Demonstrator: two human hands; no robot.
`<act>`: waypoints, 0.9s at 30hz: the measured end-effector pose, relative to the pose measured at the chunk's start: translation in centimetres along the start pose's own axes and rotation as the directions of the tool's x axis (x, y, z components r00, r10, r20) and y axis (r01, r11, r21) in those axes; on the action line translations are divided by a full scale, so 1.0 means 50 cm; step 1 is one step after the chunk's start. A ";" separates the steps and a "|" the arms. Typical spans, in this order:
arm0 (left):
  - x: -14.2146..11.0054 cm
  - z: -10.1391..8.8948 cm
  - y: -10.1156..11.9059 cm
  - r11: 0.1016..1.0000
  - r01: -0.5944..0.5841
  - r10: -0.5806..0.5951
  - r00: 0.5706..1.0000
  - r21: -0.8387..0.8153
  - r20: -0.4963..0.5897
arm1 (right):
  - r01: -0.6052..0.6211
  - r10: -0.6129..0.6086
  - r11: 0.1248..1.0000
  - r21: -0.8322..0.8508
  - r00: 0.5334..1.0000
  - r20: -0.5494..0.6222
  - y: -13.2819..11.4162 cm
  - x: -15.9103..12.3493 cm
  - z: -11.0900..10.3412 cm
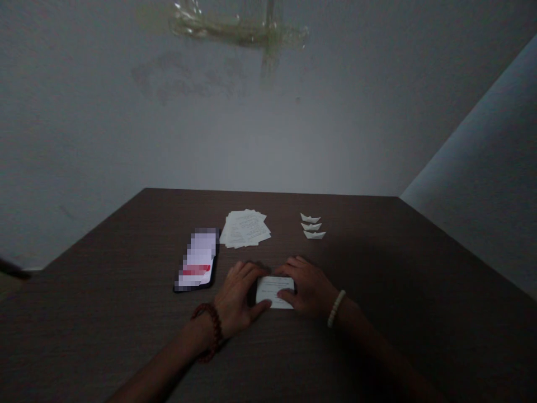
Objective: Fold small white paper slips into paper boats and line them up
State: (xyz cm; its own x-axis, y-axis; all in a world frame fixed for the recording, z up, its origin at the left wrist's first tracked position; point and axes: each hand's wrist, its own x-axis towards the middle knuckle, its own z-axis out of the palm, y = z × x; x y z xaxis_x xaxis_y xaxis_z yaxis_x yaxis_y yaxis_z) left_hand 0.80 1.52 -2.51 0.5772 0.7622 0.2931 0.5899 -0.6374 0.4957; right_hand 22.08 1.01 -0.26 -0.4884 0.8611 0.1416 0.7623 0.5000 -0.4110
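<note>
A small printed sheet of paper (268, 285) lies on the table in front of me, between my two hands. My left hand (240, 294) holds its left side, with the thumb at the lower left corner and the index finger at the upper left. On the other side, my right hand (309, 285) has its thumb pressed on the sheet and its fingers curled at the upper right edge. Three small folded paper boats (314, 235) stand in a column beyond my right hand. Past my left hand is a loose, fanned pile of printed paper sheets (245, 229).
A phone (197, 260) with a lit, blurred screen lies left of the pile. The dark wooden table (356, 347) meets a pale wall (335, 129), which has strips of shiny tape (239, 32) high up. A dark object (13, 270) shows at the left edge.
</note>
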 end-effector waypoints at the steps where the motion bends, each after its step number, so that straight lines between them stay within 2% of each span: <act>1: 0.001 -0.001 0.001 1.000 -0.003 0.003 1.000 -0.004 0.004 | -0.002 0.002 1.000 0.007 1.000 -0.002 -0.001 0.000 0.002; 8: -0.004 0.002 0.004 0.999 -0.010 0.009 1.000 -0.039 -0.005 | -0.044 0.050 0.993 0.105 0.997 -0.064 0.004 0.004 0.010; 14: -0.005 -0.001 0.005 0.991 0.045 -0.055 0.995 -0.126 -0.077 | -0.152 0.196 0.927 0.342 0.976 -0.098 0.017 0.010 0.020; 16: -0.002 -0.005 0.005 0.975 0.111 -0.135 0.984 -0.193 -0.114 | -0.189 0.277 0.858 0.478 0.953 -0.120 0.019 0.011 0.022; 20: 0.006 -0.014 0.006 0.900 0.229 -0.292 0.949 -0.371 -0.121 | -0.159 0.420 0.621 0.768 0.894 -0.154 0.019 0.014 0.028; 24: 0.010 -0.022 0.018 0.820 0.256 -0.335 0.940 -0.512 -0.066 | -0.096 0.491 0.475 0.875 0.854 -0.173 0.015 0.019 0.042; 27: 0.010 -0.024 0.029 0.768 0.290 -0.390 0.919 -0.571 -0.058 | -0.091 0.499 0.414 0.906 0.855 -0.143 0.009 0.021 0.051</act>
State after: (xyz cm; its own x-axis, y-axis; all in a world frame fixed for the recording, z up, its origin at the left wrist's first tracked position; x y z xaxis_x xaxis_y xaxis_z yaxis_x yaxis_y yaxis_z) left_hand 1.27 1.14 -0.65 0.2679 0.9555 0.1233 0.2986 -0.2040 0.9323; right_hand 20.86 1.90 -2.59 0.0231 0.9987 0.0447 -0.0245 0.0452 -0.9987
